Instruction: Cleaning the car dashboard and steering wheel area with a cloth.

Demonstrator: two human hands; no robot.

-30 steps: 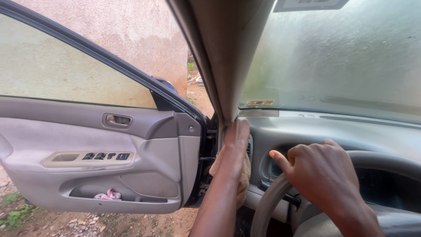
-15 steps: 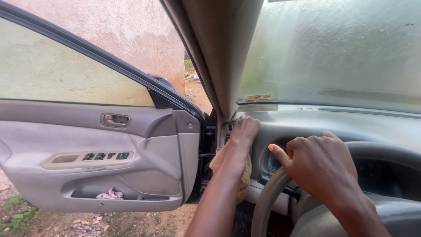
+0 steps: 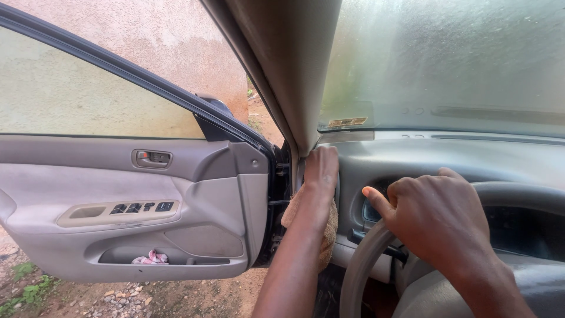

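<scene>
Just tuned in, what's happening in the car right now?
A person sits in the driver's seat with the driver's door swung open. The left hand presses a tan cloth against the end of the dashboard, just below the windshield pillar. The right hand grips the top of the steering wheel. A small pink rag lies in the door's lower pocket.

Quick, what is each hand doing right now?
Left hand: pressing a tan cloth against the dashboard's end by the door.
Right hand: closed around the steering wheel.
</scene>
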